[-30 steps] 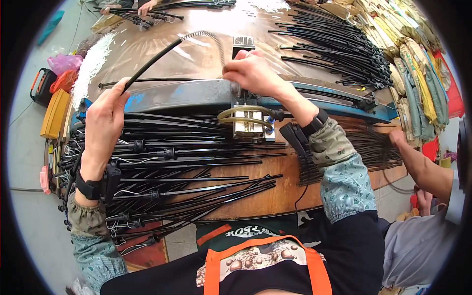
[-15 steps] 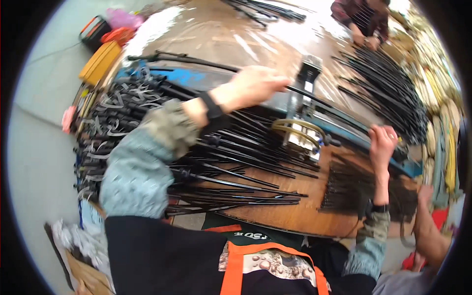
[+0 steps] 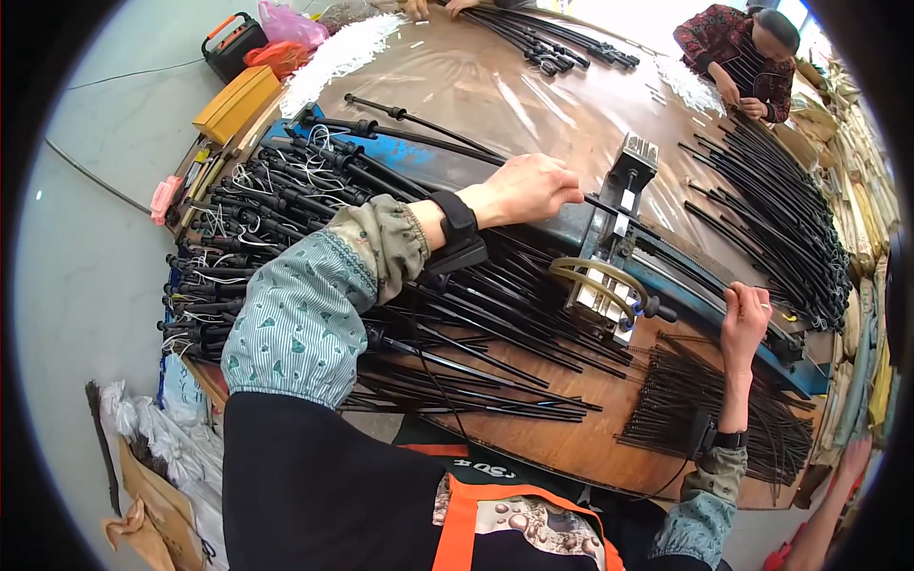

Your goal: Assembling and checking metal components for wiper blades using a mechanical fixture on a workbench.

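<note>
A long black rod (image 3: pixel 598 204) lies along a blue-grey metal bench fixture (image 3: pixel 562 228). My left hand (image 3: pixel 531 190) is closed round it, just left of an upright clamp (image 3: pixel 619 205) with a silver cylinder block. Farther right, my right hand (image 3: pixel 745 328) pinches at the rod near the fixture's right end; its fingertips partly hide the contact. A curved tan hose (image 3: pixel 595 269) loops from the block between my hands. Below my left forearm, several black rods with thicker ends and white ties (image 3: pixel 286 200) are piled on the table.
Thin dark coil springs (image 3: pixel 705 404) lie below my right hand. Across the table, a co-worker (image 3: pixel 738 57) handles a bundle of black rods (image 3: pixel 771 209); another person's hands (image 3: pixel 438 8) show at the top. White small pieces (image 3: pixel 347 57) and a yellow box (image 3: pixel 236 105) are at the far left.
The whole picture has shifted down and right and become sharper. Both hands keep nearly the same places against the fixture. Another person's hands now show at the top edge.
</note>
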Demonstrator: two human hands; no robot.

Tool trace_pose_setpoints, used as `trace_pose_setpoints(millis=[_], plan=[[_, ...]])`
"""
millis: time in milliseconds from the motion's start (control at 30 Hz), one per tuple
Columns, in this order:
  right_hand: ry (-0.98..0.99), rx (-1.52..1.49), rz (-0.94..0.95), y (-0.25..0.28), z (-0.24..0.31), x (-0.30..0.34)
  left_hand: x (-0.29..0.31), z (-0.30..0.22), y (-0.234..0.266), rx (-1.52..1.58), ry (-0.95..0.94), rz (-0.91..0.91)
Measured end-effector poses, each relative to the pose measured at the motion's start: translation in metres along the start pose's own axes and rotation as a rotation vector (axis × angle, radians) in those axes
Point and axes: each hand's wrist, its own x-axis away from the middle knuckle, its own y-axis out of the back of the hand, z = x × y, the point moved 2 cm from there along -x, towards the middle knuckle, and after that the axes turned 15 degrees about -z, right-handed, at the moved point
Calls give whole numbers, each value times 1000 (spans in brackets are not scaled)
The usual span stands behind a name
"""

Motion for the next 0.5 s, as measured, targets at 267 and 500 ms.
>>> trace_pose_setpoints(millis=[267, 500], plan=[[-27, 42, -38, 8, 2, 11, -1, 1, -8, -85, -79, 4], [51, -2, 27, 21, 84, 30, -8, -12, -12, -248, 53, 127]])
